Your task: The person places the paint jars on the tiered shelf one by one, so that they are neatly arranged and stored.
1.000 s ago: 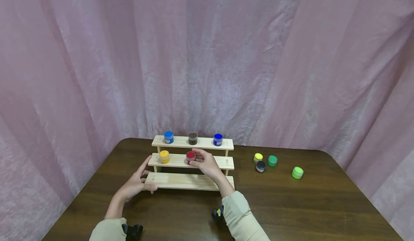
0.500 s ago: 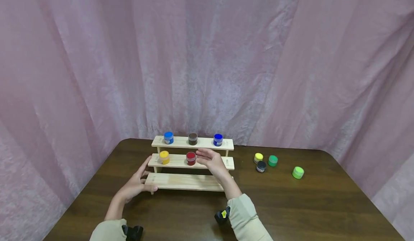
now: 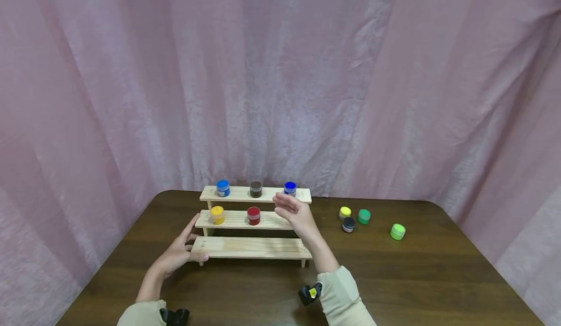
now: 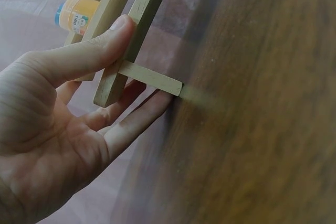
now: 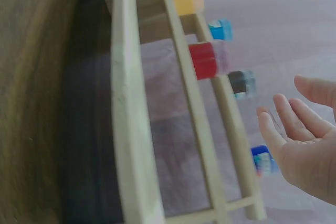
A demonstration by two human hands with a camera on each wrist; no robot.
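A three-tier wooden display rack (image 3: 252, 247) stands on the table. My left hand (image 3: 176, 254) grips its left end; in the left wrist view the thumb (image 4: 100, 51) lies on the lowest shelf's edge, with fingers behind and below. My right hand (image 3: 300, 220) hovers by the right part of the middle shelf, holding nothing, fingers extended. The middle shelf carries an orange-yellow paint jar (image 3: 217, 215) and a red paint jar (image 3: 253, 215). On the top shelf are a light blue jar (image 3: 223, 188), a dark brown jar (image 3: 256, 189) and a dark blue jar (image 3: 290, 188), partly covered by my right hand.
Right of the rack, a yellow jar (image 3: 345, 213), a black jar (image 3: 348, 225) and a green jar (image 3: 364, 216) sit close together on the brown table (image 3: 420, 277). A light green jar (image 3: 397, 231) stands farther right. A pink curtain (image 3: 280, 82) hangs behind.
My right hand has let go of the red jar, which stays on the middle shelf, and has moved right and up. The left hand keeps its place on the rack. The head view has shifted slightly.
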